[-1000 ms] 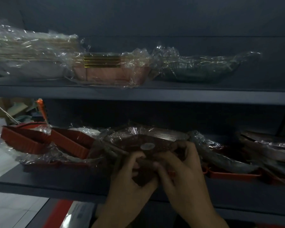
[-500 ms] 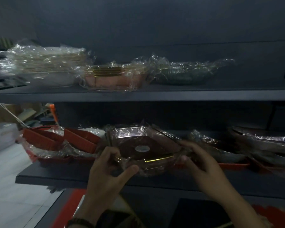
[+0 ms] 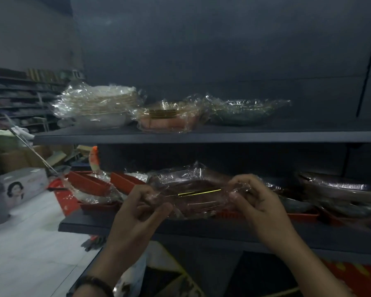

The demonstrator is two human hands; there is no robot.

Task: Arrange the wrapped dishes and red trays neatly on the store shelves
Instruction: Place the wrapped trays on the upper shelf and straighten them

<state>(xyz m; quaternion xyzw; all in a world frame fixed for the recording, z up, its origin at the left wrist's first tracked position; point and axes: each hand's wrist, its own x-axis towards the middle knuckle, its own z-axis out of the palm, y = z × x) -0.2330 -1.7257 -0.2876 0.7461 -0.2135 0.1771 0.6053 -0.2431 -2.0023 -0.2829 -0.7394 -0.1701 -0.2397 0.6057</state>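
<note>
Plastic-wrapped dark dish (image 3: 193, 191), seemingly above the lower shelf (image 3: 107, 226), held in both hands' (image 3: 137, 209) (image 3: 255, 200) grip.

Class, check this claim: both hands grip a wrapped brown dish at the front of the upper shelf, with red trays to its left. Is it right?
Not quite. In the head view, the left hand and right hand grip the dish at the lower shelf, not the upper. The red trays do sit to its left.

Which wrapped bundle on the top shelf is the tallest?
The white plate stack at the left end; the pink dish bundle and green dish bundle beside it sit lower.
</note>
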